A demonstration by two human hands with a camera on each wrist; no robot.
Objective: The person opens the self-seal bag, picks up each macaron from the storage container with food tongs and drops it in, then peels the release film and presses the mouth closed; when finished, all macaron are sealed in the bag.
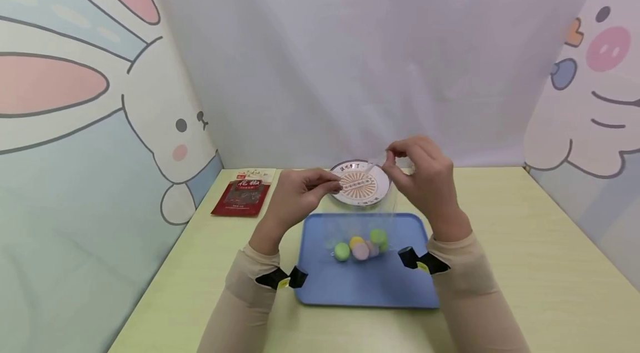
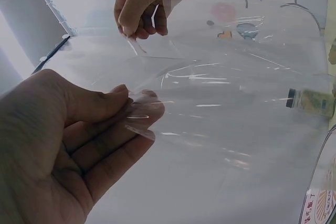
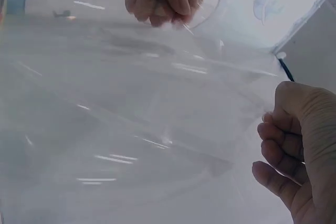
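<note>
A clear plastic bag (image 2: 210, 93) hangs stretched between both hands above a blue tray (image 1: 365, 289). My left hand (image 1: 302, 193) pinches one side of the bag's upper edge between thumb and fingertips. A little higher, my right hand (image 1: 424, 178) pinches the other side, its remaining fingers curled loosely in the right wrist view. Several macarons, among them a green macaron (image 1: 342, 252) and a lilac macaron (image 1: 360, 251), show at the bag's lower end over the tray. They seem to be inside, though the film's transparency makes this hard to tell.
Behind the tray stands a patterned round plate (image 1: 350, 168), partly behind the bag. A red pouch (image 1: 243, 200) lies at the table's back left. In the left wrist view, a small jar with a black cap (image 2: 310, 101) shows near the plate. A white curtain (image 1: 350, 64) closes the back.
</note>
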